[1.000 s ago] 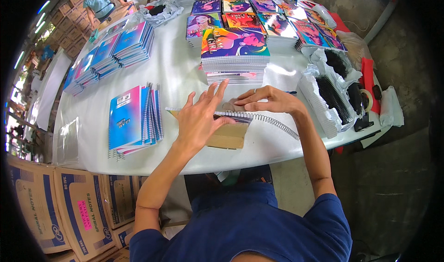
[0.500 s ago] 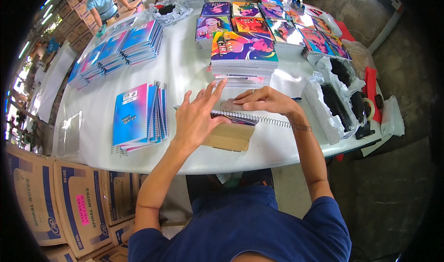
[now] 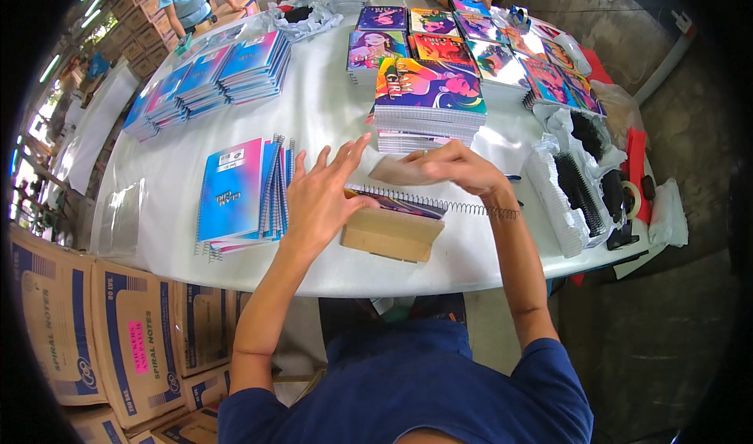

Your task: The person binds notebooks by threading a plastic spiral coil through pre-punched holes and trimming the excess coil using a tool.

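A notebook (image 3: 408, 203) sits on edge in a brown cardboard stand (image 3: 388, 236) at the near side of the table. A wire coil (image 3: 478, 209) runs along its upper edge and sticks out to the right, below my right wrist. My left hand (image 3: 321, 201) has its fingers spread and raised, and its thumb lies against the notebook's left end. My right hand (image 3: 463, 168) is closed on a flat grey-brown piece (image 3: 400, 171), smeared by motion, just above the coil. What that piece is I cannot make out.
Blue-pink spiral notebooks (image 3: 231, 189) lie fanned at left, with more stacks (image 3: 212, 71) behind. Colourful covered stacks (image 3: 430, 91) stand ahead. A white tray of black coils (image 3: 572, 193) and a tape roll (image 3: 631, 198) are at right. Cartons (image 3: 133, 334) stand lower left. Two people work across the table.
My right hand has lifted slightly, and the flat piece in it has swung up off the coil. My left hand stays at the notebook's left end. The view has shifted a little.
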### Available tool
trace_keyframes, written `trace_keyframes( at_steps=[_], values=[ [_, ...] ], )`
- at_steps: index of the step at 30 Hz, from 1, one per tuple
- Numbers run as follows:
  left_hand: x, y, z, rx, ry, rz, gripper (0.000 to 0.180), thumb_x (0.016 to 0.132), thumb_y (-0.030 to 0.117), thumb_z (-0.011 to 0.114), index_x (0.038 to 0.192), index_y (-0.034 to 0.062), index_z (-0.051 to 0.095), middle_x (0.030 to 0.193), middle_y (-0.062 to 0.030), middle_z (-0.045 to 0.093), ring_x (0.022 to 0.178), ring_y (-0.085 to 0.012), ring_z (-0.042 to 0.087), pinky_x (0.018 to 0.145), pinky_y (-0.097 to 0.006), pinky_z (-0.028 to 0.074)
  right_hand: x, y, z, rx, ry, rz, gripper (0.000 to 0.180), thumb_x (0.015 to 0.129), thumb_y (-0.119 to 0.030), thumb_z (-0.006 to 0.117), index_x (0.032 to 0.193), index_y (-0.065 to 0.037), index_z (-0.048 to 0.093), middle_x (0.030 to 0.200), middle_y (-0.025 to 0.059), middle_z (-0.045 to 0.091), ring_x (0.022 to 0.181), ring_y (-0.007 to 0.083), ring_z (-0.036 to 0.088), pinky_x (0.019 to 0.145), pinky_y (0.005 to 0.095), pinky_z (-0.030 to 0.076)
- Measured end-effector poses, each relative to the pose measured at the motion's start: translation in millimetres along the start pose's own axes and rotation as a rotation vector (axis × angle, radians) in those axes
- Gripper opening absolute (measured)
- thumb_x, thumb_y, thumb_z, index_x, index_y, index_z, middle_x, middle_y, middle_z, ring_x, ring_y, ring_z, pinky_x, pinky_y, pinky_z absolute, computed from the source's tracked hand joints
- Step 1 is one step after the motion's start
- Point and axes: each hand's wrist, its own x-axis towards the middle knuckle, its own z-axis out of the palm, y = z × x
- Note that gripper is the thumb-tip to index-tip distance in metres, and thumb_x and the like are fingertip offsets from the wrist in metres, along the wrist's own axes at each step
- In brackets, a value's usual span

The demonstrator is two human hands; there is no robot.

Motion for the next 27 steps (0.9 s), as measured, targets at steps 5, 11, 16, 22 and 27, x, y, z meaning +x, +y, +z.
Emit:
trace_keyframes(
  at_steps=[5, 11, 16, 22, 27],
  values=[
    [-3, -6, -3, -0.139, 0.023, -0.083, 0.110, 0.054, 0.029, 0.087, 0.149, 0.0277, 0.032, 0.148, -0.0080, 0.042, 0.134, -0.0385, 0.041, 0.103, -0.047, 0.044, 10, -3, 10, -0.083, -0.003, 0.071, 0.042, 0.085, -0.034, 0.073, 0.101, 0.004, 0.072, 0.111, 0.0181, 0.069, 0.108, 0.0241, 0.060, 0.097, 0.0352, 0.043],
    [-1, -19, -1, -0.542, 0.119, -0.167, 0.119, 0.050, 0.015, 0.090, 0.151, 0.0220, 0.028, 0.159, -0.0104, 0.022, 0.140, -0.0339, 0.034, 0.104, -0.042, 0.046, 10, -16, 6, -0.022, -0.036, 0.038, 0.043, 0.083, -0.036, 0.073, 0.099, 0.004, 0.073, 0.117, 0.0154, 0.067, 0.107, 0.0223, 0.061, 0.092, 0.0339, 0.045],
    [-3, -30, 27, -0.844, 0.209, -0.202, 0.122, 0.053, 0.012, 0.091, 0.153, 0.0165, 0.021, 0.158, -0.0117, 0.023, 0.139, -0.0271, 0.035, 0.105, -0.040, 0.045, 5, -4, 5, 0.025, 0.015, -0.038, 0.044, 0.084, -0.039, 0.072, 0.099, 0.002, 0.074, 0.100, 0.0106, 0.072, 0.096, 0.0181, 0.063, 0.089, 0.0333, 0.047],
    [-15, -18, 49, -1.126, 0.249, -0.295, 0.117, 0.063, 0.009, 0.089, 0.154, 0.0099, 0.015, 0.152, -0.0221, 0.031, 0.136, -0.0271, 0.040, 0.111, -0.039, 0.038, -4, 5, -6, 0.019, 0.029, 0.065, 0.044, 0.086, -0.040, 0.070, 0.107, -0.001, 0.072, 0.105, 0.0139, 0.071, 0.103, 0.0246, 0.062, 0.093, 0.0358, 0.046],
    [-20, -22, 54, -1.270, 0.263, -0.341, 0.108, 0.069, 0.008, 0.085, 0.153, 0.0085, 0.018, 0.145, -0.0232, 0.041, 0.134, -0.0293, 0.043, 0.109, -0.037, 0.040, 0, 8, -3, 0.079, 0.016, 0.045, 0.043, 0.086, -0.037, 0.071, 0.105, 0.002, 0.072, 0.109, 0.0154, 0.070, 0.101, 0.0232, 0.064, 0.092, 0.0361, 0.047]
  ],
)
